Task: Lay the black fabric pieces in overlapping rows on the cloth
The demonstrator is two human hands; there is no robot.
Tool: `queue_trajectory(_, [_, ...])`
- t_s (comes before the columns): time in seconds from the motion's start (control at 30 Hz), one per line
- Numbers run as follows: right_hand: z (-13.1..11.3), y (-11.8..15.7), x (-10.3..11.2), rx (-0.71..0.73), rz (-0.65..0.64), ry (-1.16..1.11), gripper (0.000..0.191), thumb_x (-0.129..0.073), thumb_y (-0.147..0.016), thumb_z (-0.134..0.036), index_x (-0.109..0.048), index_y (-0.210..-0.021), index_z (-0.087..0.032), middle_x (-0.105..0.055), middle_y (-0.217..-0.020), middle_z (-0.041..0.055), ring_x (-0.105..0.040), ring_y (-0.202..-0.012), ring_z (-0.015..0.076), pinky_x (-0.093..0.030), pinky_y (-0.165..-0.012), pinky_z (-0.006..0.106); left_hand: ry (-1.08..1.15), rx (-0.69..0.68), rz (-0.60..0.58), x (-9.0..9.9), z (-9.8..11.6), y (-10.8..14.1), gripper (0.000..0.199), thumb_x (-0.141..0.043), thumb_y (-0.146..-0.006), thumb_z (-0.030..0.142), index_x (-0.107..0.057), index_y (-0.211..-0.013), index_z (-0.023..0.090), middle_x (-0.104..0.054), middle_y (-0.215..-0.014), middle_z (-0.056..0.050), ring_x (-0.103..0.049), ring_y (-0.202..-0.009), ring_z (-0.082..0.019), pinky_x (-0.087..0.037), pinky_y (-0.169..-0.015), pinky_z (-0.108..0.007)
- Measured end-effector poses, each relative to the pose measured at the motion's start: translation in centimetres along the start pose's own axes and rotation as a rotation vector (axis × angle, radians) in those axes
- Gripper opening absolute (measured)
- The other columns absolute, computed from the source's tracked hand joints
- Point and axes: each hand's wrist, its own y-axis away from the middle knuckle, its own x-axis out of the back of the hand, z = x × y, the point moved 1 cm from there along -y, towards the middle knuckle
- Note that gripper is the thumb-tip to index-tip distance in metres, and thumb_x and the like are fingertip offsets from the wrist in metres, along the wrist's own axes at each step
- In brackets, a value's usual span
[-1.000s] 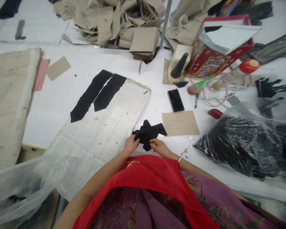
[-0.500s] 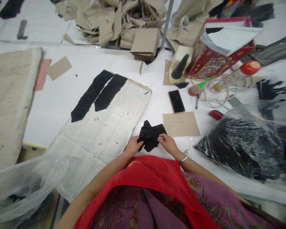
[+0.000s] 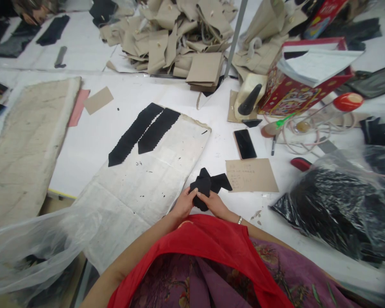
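Note:
Both hands meet just above the near table edge. My left hand [image 3: 183,204] is closed on the left side of a small bunch of black fabric pieces [image 3: 201,183]. Thumb and fingers of my right hand [image 3: 215,203] pinch the same pieces from the right, the two thumbs nearly touching. Another black fabric piece [image 3: 223,182] lies behind the right hand, its tip by the brown card. To the left, two rows of overlapped black pieces with pointed ends [image 3: 131,134] rest on a pale board [image 3: 167,171].
At right lie a handwritten brown card [image 3: 252,174], a phone [image 3: 245,144] and a plastic bag of black material [image 3: 336,205]. Farther back stand a red box [image 3: 285,92] and a pile of beige pieces [image 3: 167,38]. Clear plastic sheeting [image 3: 51,248] hangs at lower left.
My right hand has moved left, close to my left hand, and now grips the black pieces beside it. One piece now lies apart to the right. The camera view has shifted a little.

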Motion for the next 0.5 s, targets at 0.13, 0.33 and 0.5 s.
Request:
queue_trajectory(0.13, [-1.8, -0.8, 0.6, 0.120, 0.190, 0.112, 0.035, -0.060, -0.071, -0.040, -0.060, -0.097, -0.015, -0.066, -0.091, 0.0057, -0.059, -0.083, 0.0185, -0.047, -0.076, 0.031, 0.093, 0.038, -0.034, -0.8, 0.9, 0.1, 0.046, -0.066, -0.069, 0.034, -0.052, -0.109, 0.016, -0.062, -0.100, -0.008, -0.060, -0.083, -0.015, -0.049, -0.072, -0.028])
queue_trajectory(0.33, [-3.6, -1.4, 1.1, 0.061, 0.122, -0.148, 0.049, -0.057, -0.070, -0.044, -0.054, -0.110, -0.017, -0.067, -0.090, 0.0093, -0.064, -0.081, 0.0243, -0.053, -0.070, 0.036, 0.135, -0.044, -0.055, -2.9, 2.5, 0.7, 0.050, -0.077, -0.053, 0.032, -0.060, -0.098, 0.015, -0.063, -0.090, -0.007, -0.059, -0.071, -0.014, -0.047, -0.064, -0.026])
queue_trajectory(0.5, [-4.2, -4.2, 2.2, 0.303, 0.164, 0.337, 0.055, -0.055, -0.062, -0.048, -0.056, -0.112, -0.025, -0.067, -0.080, 0.0111, -0.065, -0.075, 0.0343, -0.055, -0.056, 0.042, 0.066, -0.075, -0.080, -4.2, 1.5, -3.5, 0.053, -0.077, -0.048, 0.039, -0.065, -0.093, 0.013, -0.063, -0.082, -0.009, -0.057, -0.063, -0.015, -0.045, -0.060, -0.029])
